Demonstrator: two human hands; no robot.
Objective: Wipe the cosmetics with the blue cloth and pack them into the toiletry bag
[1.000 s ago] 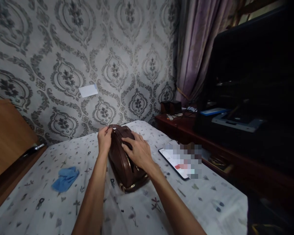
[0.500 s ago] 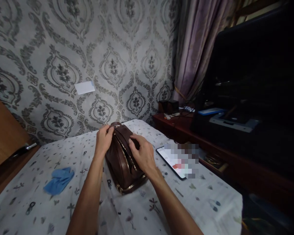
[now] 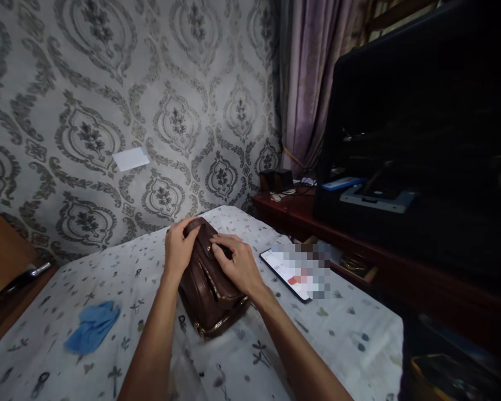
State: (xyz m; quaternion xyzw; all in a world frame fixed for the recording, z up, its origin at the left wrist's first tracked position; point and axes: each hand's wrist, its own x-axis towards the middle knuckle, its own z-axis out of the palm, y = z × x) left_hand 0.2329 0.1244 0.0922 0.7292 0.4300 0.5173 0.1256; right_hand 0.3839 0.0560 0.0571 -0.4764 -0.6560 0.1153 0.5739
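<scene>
Head view: at frame centre, a brown bag [image 3: 209, 284] on the bed [image 3: 338, 334] is gripped by the left hand [image 3: 178, 248]; its top is pinched by the right hand [image 3: 236, 264]; contents are hidden.

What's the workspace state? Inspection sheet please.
Surface: bed sheet, white, small prints.
Job's things: brown leather bag lying on the sheet, gold zip along its side.
Clutter: blue cloth to the left; phone, screen lit, to the right.
Hands: left hand grips the bag's far end; right hand pinches at its top.
Cables: cannot tell.
Surroundings: patterned wallpaper, purple curtain, dark wooden cabinet.
</scene>
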